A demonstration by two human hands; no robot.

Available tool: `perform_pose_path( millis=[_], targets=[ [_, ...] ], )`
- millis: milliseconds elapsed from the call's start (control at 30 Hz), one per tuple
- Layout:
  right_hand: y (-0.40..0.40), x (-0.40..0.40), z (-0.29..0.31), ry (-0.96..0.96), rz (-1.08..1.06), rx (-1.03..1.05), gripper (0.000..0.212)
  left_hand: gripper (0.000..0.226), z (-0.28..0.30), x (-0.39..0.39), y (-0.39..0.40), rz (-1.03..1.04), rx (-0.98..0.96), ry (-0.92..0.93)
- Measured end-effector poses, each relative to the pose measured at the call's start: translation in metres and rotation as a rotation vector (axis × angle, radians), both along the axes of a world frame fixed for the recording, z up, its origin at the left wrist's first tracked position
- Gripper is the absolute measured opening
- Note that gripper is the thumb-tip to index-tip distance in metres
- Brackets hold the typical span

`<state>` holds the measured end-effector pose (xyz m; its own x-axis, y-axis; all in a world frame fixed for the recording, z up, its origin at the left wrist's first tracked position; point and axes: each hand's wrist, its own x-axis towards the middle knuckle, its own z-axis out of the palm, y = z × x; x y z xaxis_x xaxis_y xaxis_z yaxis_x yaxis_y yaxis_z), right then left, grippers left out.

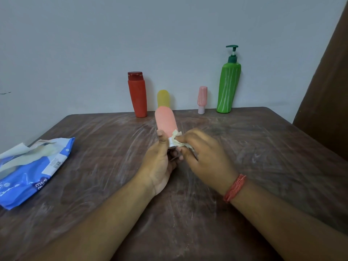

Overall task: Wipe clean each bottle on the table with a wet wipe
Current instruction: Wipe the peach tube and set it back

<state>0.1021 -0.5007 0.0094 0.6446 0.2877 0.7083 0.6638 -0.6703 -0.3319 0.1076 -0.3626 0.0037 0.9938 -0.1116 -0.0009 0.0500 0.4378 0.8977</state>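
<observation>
My left hand (160, 162) grips the lower end of the salmon-pink, round-topped plastic bottle (165, 120), thumb up along its side, holding it tilted away from me over the middle of the scuffed dark-brown wooden table (263, 147). My right hand (199, 147) pinches the crumpled off-white wet wipe (178, 141) vs the bottle's white collar, near the cap end.

Risks, as I judge them:
- The grip is low and the surface is wet, so the bottle could twist or slip out of my left hand if I rub hard w/ the right.
- Working around the collar/cap could loosen the cap; can't tell if it's tight.
- The wipe is bunched small, so it may just smear grime instead of lifting it, and may miss the rounded top.
- Reaching to the back row later, I could knock over the small pink striped bottle w/ pale cap (202, 99); it looks narrow at the base.

Containers: the blue-and-white soft wipes pack (37, 166) lies at my left w/ its flap open and a wipe sticking out; the rest could dry out if it's left like that. At the back edge by the wall stand the red flip-cap bottle (138, 97), the yellow rounded bottle (163, 98) partly hidden behind the one I hold, and the tall green pump bottle w/ white streaks (228, 87). All are opaque, so contents can't be told.
</observation>
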Motion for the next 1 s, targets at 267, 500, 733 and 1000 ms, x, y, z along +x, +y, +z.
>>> perform_pose_path(
  millis=[267,500,733,1000],
  targets=[
    [-0.003,-0.002,0.007,0.115,-0.030,0.214,0.022,0.053,-0.002,0.001,0.001,-0.008,0.015,-0.030],
    [0.008,0.001,0.004,0.754,0.215,1.027,0.019,0.044,-0.004,0.003,0.005,0.060,0.064,-0.177],
    [0.014,-0.005,0.001,0.839,0.198,1.035,0.016,0.045,-0.003,0.004,0.007,0.147,0.099,-0.196],
    [0.011,-0.008,0.004,0.658,0.030,0.870,0.008,0.062,-0.007,0.007,0.005,0.118,0.061,-0.161]
  ],
)
